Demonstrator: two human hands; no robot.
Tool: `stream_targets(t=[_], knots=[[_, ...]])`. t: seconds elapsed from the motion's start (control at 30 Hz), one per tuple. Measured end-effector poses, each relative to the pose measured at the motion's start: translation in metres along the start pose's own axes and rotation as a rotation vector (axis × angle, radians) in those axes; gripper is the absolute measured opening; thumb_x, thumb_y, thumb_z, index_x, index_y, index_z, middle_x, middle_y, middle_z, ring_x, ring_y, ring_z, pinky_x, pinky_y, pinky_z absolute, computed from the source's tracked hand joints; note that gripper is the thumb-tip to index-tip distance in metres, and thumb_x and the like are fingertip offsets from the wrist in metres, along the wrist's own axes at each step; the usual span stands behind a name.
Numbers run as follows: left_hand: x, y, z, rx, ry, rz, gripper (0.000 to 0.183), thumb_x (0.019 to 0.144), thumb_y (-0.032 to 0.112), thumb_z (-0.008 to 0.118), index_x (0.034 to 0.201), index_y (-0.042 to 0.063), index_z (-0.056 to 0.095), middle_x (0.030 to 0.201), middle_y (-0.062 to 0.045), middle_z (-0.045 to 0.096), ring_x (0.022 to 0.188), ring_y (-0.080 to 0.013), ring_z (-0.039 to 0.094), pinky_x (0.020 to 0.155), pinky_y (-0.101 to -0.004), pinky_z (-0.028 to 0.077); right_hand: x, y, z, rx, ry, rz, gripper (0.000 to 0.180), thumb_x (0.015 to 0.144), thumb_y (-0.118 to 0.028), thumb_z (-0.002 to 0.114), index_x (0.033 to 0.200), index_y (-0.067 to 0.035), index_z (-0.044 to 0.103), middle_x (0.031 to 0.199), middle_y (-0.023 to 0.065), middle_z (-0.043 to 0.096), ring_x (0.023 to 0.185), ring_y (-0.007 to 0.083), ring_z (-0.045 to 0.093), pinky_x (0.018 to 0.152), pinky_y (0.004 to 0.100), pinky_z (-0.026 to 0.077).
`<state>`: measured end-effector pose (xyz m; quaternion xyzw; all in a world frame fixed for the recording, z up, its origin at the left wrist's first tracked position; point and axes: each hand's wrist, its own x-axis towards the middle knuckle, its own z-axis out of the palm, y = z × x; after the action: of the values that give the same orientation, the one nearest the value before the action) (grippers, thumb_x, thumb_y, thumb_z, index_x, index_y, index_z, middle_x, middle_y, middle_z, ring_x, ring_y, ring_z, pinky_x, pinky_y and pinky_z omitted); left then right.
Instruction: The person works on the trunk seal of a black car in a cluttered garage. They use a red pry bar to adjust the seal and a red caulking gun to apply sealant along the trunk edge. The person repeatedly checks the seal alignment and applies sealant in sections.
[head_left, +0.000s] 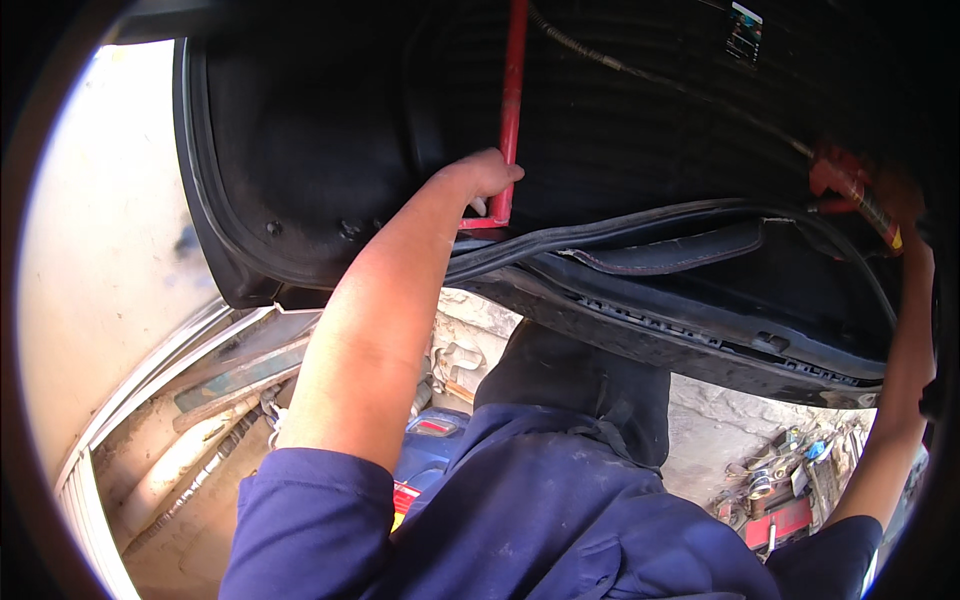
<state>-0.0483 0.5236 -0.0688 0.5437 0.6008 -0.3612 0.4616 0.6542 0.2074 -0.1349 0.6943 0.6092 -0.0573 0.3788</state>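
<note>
My left hand (491, 176) is closed around the lower part of a red metal bar (513, 90), just above its bent end. The bar runs up inside a dark vehicle body opening. At the far right, my right hand (900, 195) is in shadow on a red tool (844, 176) with a yellow-marked part; its exact kind cannot be told. A thin cable or hose (675, 84) runs from the upper middle to that tool. A loose black rubber seal (585, 238) curves below both hands, over a torn trim strip (667, 259).
The dark sill (637, 330) of the opening crosses before my legs. Hoses (202, 472) and a board (240, 379) lie at lower left. A blue object (435, 442) stands beside me. Assorted parts and a red box (780, 523) lie at lower right.
</note>
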Motion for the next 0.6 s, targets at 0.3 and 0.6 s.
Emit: stream_targets(t=[0.3, 0.6], knots=[[-0.066, 0.008, -0.001, 0.592, 0.069, 0.186, 0.046, 0.110, 0.043, 0.062, 0.117, 0.000, 0.077, 0.116, -0.022, 0.078, 0.108, -0.0391, 0.076, 0.095, -0.0502, 0.059, -0.029, -0.042, 0.021, 0.074, 0.224, 0.107, 0.071, 0.107, -0.060, 0.062, 0.162, -0.016, 0.051, 0.123, 0.0229, 0.073, 0.112, 0.0425, 0.074, 0.081, 0.0498, 0.065], [-0.174, -0.035, 0.123, 0.158, 1.112, 0.865, 0.017, 0.094, 0.015, 0.076, 0.100, 0.006, 0.063, 0.093, -0.013, 0.066, 0.090, -0.0372, 0.066, 0.076, -0.0490, 0.056, -0.014, -0.012, 0.001, 0.249, 0.031, -0.103, 0.054, 0.109, -0.046, 0.062, 0.146, -0.006, 0.063, 0.134, 0.0288, 0.069, 0.118, 0.0469, 0.071, 0.102, 0.0553, 0.057]])
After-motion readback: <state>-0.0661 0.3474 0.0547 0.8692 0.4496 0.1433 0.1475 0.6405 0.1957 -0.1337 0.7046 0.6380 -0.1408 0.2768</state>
